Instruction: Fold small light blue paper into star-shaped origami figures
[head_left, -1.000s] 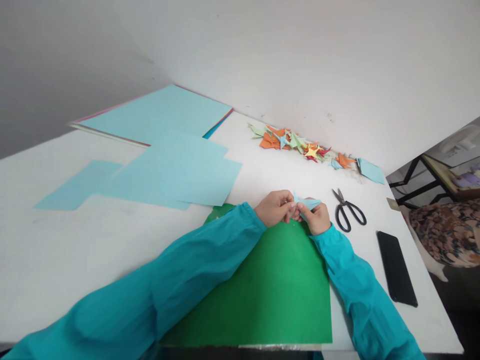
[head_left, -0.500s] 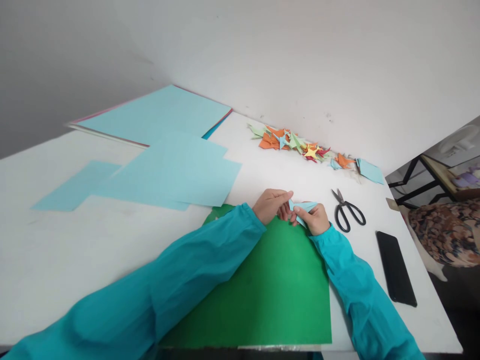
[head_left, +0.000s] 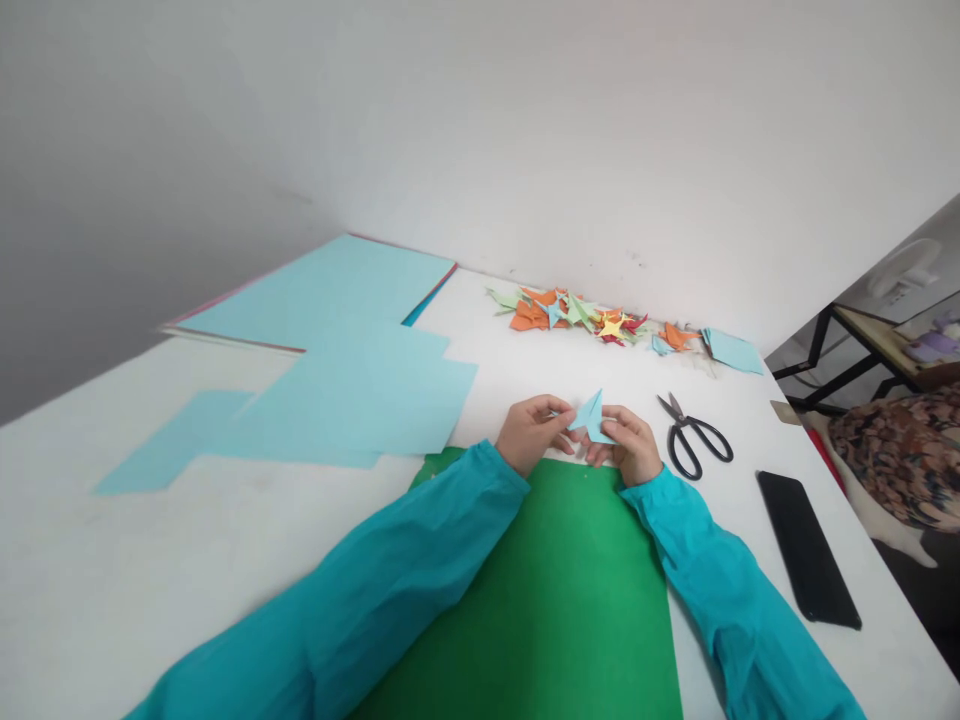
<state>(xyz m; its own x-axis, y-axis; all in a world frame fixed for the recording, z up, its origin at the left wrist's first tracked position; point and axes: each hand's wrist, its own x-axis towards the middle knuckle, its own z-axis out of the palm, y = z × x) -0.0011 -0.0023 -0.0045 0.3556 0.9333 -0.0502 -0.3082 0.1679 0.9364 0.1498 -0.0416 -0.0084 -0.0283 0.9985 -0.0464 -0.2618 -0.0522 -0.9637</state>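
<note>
A small folded piece of light blue paper [head_left: 589,418] is being pinched between the left hand [head_left: 534,433] and the right hand [head_left: 628,443], both closed on it, just above the far edge of the green sheet [head_left: 547,600]. Black scissors [head_left: 694,436] are lying right of that sheet on the tabletop [head_left: 150,560], a black phone [head_left: 808,547] beyond them.

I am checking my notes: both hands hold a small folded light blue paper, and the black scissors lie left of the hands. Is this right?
Not quite: the head view shows the black scissors right of the hands, not left. The left hand and right hand do hold the small folded light blue paper together.
</note>
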